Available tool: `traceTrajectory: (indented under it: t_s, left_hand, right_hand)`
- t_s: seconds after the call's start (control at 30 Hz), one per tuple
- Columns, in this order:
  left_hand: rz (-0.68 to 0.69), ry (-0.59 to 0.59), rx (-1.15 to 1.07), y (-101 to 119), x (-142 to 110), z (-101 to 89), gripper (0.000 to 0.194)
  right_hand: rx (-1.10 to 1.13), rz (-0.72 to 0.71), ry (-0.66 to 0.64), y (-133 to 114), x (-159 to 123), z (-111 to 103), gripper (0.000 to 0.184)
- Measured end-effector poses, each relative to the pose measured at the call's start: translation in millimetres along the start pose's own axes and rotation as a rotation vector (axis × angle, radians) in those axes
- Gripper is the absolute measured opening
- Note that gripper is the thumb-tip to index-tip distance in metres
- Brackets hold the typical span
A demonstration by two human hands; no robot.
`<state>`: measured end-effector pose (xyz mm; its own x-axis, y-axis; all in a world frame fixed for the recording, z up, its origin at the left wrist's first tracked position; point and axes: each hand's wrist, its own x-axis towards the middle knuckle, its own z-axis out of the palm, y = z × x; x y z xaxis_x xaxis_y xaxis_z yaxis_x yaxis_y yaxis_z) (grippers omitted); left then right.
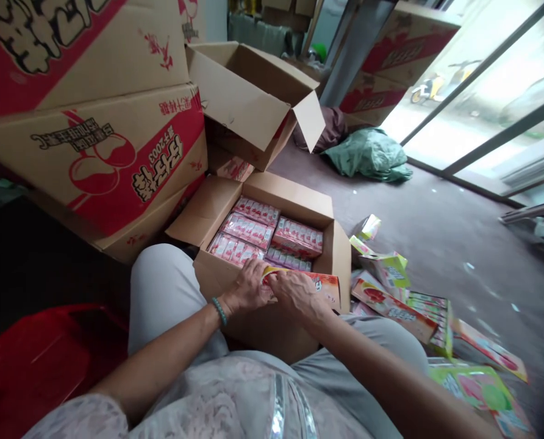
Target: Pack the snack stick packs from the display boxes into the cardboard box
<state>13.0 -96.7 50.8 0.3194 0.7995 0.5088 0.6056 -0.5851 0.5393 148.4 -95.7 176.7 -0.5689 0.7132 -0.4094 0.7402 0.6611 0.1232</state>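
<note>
An orange printed candy box with a yellow edge lies across the near side of the open cardboard carton. My left hand is closed at the box's left end, its fingertips pressed on the corner. My right hand grips the same box from above, hiding much of its middle. Both hands nearly touch. Inside the carton, pink wrapped packs stand in rows at the left, with a red-and-white pack at the right and a purple pack lower down.
Large printed cartons are stacked at the left. Behind stands another open carton. Flattened and loose candy boxes litter the floor at the right. A green sack lies beyond, near the glass door. Something red is at the lower left.
</note>
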Motion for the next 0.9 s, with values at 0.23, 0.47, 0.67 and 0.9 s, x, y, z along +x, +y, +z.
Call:
traceTrajectory:
  t_s: [0.23, 0.47, 0.67, 0.9]
  left_hand:
    - [-0.056, -0.091, -0.030, 2, 0, 0.4, 0.046]
    - [-0.036, -0.129, -0.069, 3, 5, 2.7, 0.058]
    - [-0.041, -0.130, -0.042, 8, 2, 3.5, 0.054]
    - [-0.407, -0.115, -0.097, -16, 44, 7.6, 0.059]
  right_hand:
    - [-0.057, 0.066, -0.045, 45, -28, 21, 0.024]
    - [-0.069, 0.202, -0.063, 106, -75, 50, 0.029]
    - [0.016, 0.300, -0.045, 144, -106, 63, 0.028]
    - [0.198, 0.675, 0.241, 142, -135, 70, 0.023]
